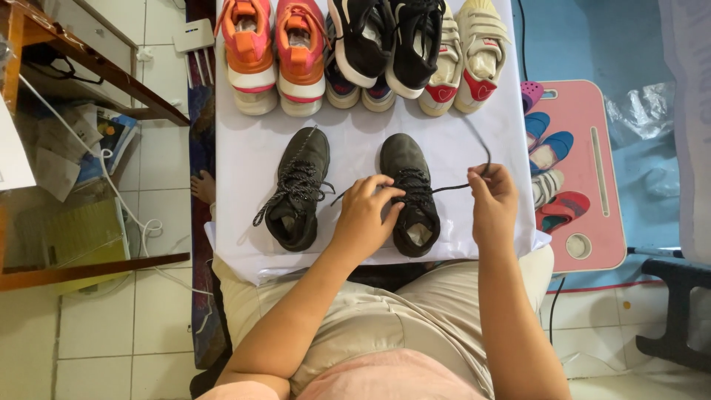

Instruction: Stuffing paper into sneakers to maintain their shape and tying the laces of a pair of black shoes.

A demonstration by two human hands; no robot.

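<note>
The dark, matte lace-up shoe (409,194) lies toe away from me on the white sheet (355,141) covering the table, directly under my left hand (364,215), whose curled fingers press on its laced throat, while my right hand (492,201), just to the shoe's right, pinches the free end of its thin black lace (459,185), drawn taut from the eyelets. Its matching shoe (300,189) sits beside it to the left with speckled laces hanging loose. Beyond them stand a row of orange sneakers (274,52), black-and-white sneakers (389,44) and cream strap shoes (470,55); small sandals (552,174) rest on a pink tray-like board (592,222) at right.
</note>
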